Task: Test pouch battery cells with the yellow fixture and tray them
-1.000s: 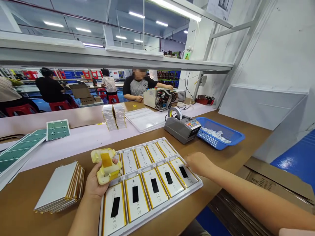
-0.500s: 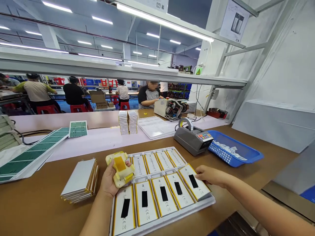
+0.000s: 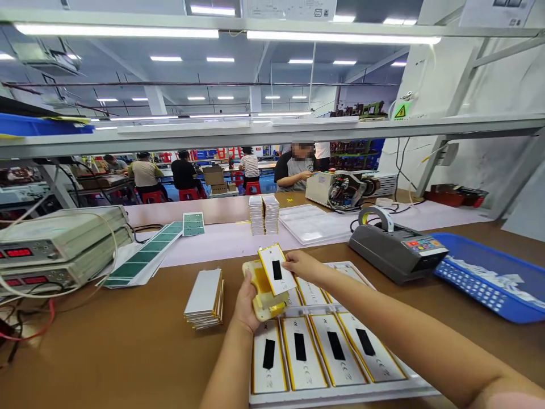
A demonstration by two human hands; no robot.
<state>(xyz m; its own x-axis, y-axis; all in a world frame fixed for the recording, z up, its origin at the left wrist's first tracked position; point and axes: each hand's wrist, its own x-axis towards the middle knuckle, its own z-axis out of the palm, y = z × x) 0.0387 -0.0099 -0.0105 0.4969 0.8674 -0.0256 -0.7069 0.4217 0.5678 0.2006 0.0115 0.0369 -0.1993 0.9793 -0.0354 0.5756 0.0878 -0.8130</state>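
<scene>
My left hand (image 3: 247,304) is closed around a cream plastic fixture (image 3: 264,305) with an amber patch, above the left side of the tray. Between the fingers of my right hand (image 3: 301,266) is a flat white battery pack (image 3: 268,262) with yellow edges and a black tape strip. The pack is tilted over the fixture; whether they touch I cannot tell. Below, a white tray (image 3: 353,393) holds more packs in two rows. Those in the near row, such as one battery pack (image 3: 304,372), bear black strips. My right forearm covers part of the tray.
Left of the tray stands a stack of battery packs (image 3: 203,291). A grey tape dispenser (image 3: 394,253) and a blue basket (image 3: 502,309) with white scraps lie to the right. Power supplies (image 3: 59,236) stand at the left. Behind the bench sits a co-worker (image 3: 293,167) by a machine (image 3: 323,190).
My right hand has lifted the rightmost near-row battery pack out of the tray and carried it left to the fixture in my left hand. The view has turned left.
</scene>
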